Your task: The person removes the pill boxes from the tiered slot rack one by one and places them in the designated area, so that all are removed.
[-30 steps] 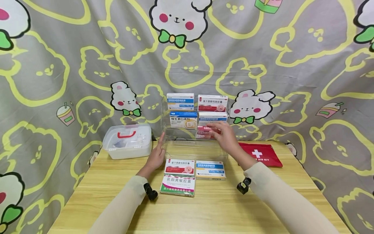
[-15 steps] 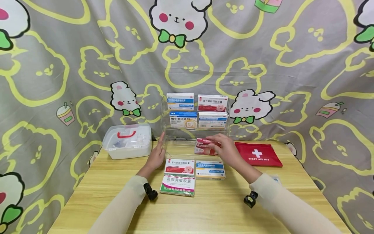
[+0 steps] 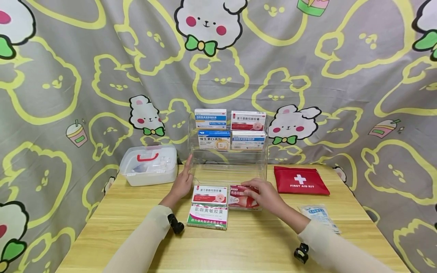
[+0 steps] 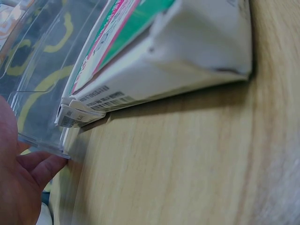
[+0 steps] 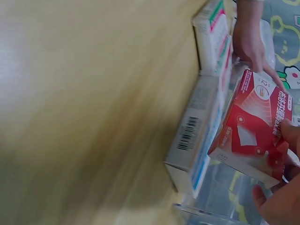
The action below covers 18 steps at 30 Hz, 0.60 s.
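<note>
My right hand [image 3: 266, 193] holds a red medicine box [image 3: 240, 197] by its right side, thumb and fingers on it. In the head view this box covers most of a blue-and-white medicine box [image 5: 194, 126], which the right wrist view shows beside it. At the left end of the clear acrylic rack [image 3: 228, 167], my left hand [image 3: 182, 184] holds the rack's side, index finger stretched along it. In the left wrist view, fingertips [image 4: 49, 168] meet the rack's lower edge. A red-and-white box [image 3: 209, 194] and a green-and-white box [image 3: 207, 217] stand at the rack's front.
Upper tiers of the rack bear two blue-and-white boxes [image 3: 211, 118], a vitamin D box [image 3: 214, 140] and a red-and-white box [image 3: 248, 120]. A clear lidded case [image 3: 149, 167] stands left. A red first aid pouch [image 3: 301, 181] and a plastic packet [image 3: 317, 216] lie right.
My right hand has brought the red box down from the third tier to the front, over the blue-and-white box. The plastic packet has come into sight. My left hand stays put.
</note>
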Each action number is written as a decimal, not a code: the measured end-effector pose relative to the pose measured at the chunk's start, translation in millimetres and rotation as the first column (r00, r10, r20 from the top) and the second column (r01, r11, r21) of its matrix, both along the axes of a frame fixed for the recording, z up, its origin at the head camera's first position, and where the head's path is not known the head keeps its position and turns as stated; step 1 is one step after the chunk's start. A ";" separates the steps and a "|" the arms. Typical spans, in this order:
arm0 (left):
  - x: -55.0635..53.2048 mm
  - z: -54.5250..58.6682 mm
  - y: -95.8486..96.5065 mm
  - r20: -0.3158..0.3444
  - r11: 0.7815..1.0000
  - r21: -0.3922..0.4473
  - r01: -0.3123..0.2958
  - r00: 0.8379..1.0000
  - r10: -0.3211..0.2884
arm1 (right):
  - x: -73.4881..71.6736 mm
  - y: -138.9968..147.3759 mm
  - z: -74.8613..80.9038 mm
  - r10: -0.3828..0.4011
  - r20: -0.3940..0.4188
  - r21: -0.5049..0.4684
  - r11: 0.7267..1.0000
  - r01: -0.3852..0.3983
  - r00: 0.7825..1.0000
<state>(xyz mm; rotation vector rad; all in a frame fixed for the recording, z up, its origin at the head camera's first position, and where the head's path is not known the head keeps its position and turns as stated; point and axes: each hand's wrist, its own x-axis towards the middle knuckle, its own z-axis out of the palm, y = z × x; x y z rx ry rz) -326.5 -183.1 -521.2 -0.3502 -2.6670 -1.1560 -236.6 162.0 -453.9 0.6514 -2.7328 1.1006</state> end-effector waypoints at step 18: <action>0.8 0.2 -0.2 0.000 1.000 0.016 0.013 1.000 -0.013 | 12.4 3.6 -33.7 0.058 0.049 0.080 0.995 -0.062 0.997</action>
